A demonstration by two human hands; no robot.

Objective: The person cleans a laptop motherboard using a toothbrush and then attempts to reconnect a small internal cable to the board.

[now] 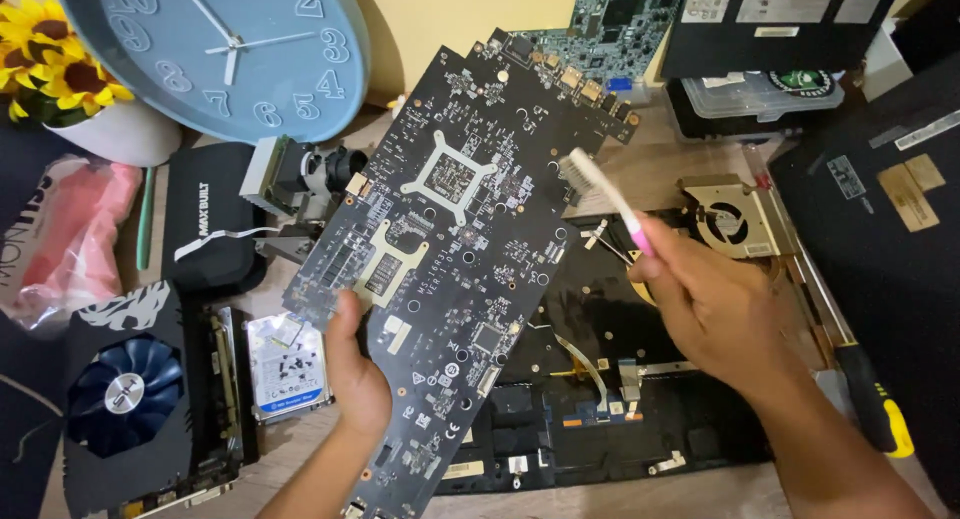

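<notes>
Gripping black circuit board (455,249) edge, left hand (358,371), right hand (715,304) pinching toothbrush (605,197) above it

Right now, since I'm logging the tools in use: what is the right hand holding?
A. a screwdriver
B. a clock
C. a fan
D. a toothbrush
D: the right hand grips a pink-and-white toothbrush, bristles beside the black circuit board that the left hand holds up.

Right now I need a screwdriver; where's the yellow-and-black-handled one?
Head view, far right: the yellow-and-black-handled screwdriver lies beside the right hand's forearm, below the brass-coloured cooling fan.
</notes>
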